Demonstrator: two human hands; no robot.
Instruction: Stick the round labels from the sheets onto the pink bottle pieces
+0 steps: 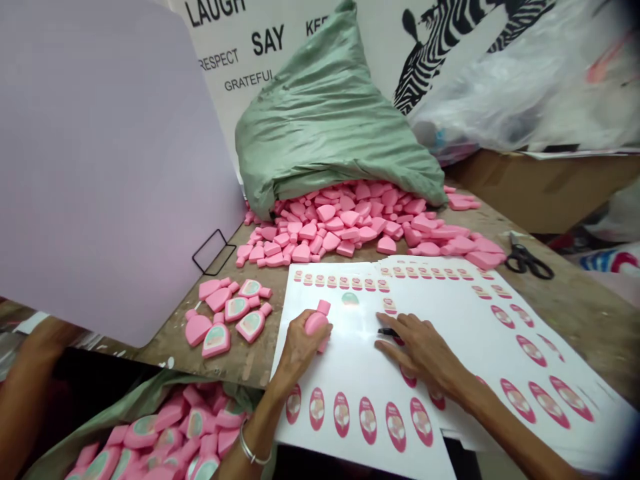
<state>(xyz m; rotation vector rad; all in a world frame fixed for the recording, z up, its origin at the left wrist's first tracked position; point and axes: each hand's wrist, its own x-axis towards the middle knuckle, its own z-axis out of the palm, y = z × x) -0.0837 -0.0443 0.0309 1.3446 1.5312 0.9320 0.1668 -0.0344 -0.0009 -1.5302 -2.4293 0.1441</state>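
Note:
My left hand (300,343) is closed around a small pink plastic bottle (317,323), held upright over the sheets. My right hand (420,347) is closed on a small black tool (387,331), mostly hidden by the fingers; its kind cannot be made out. Beneath both hands lies a white sticker sheet (365,370) with oval pink labels and small rectangular ones. One green-and-cream label (351,299) sits on it between the hands. To the left, several pink bottles (217,339) lie on the table, some bearing green labels.
A green sack (330,127) spills a heap of pink bottles (345,223) at the back. Black scissors (527,259) lie right. A second sack (170,433) of labelled bottles stands below the table's front edge. A pale panel (110,153) and another person's arm (30,380) are left.

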